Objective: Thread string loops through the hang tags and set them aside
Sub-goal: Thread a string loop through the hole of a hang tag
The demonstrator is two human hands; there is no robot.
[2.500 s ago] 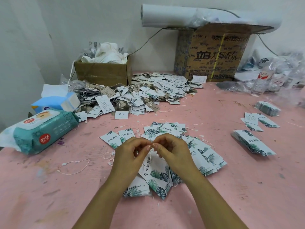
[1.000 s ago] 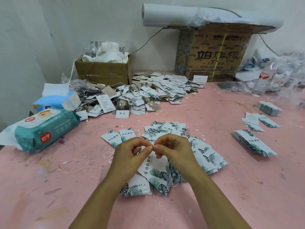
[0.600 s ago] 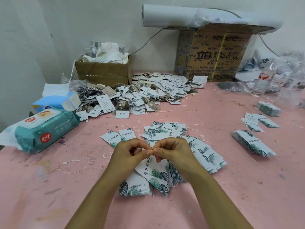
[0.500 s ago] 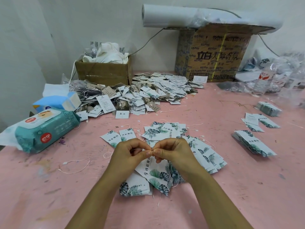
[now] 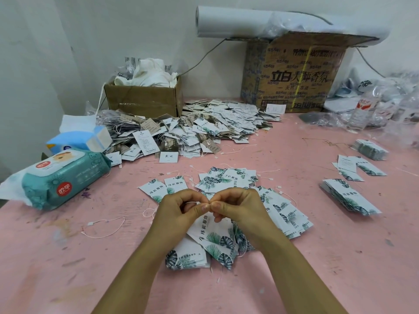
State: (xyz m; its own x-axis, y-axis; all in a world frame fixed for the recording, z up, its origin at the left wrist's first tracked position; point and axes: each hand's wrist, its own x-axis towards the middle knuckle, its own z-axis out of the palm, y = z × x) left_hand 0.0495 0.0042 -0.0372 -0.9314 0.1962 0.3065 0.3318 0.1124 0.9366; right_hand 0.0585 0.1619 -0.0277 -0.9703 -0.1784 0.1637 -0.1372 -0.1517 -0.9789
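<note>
Fingertips (image 5: 205,207) of the left hand (image 5: 176,211) and right hand (image 5: 238,207) meet at the centre of view. Both hands are curled tight, thumb and forefinger pinching a thin string loop (image 5: 192,202) between them. The hang tag (image 5: 213,234) in work hangs just under that pinch. Its long axis runs from the fingertips back toward the person and slightly rightward, with the leaf-print end nearest the body. It tucks under the right palm, so the right hand is nearer, though which fingers bear it cannot be told. A small stack (image 5: 186,258) lies on the pink tabletop (image 5: 68,268) beneath it, and a fan of like tags (image 5: 285,214) lies just beside the right hand. A spare string (image 5: 102,225) lies apart to the left, with a wipes pack (image 5: 61,177) farther left. A heap of strung tags (image 5: 204,128) sits well back. Setting this tag aside looks like a short move either way, and only trailing strings among the neighbouring tags seem likely to snag.
</note>
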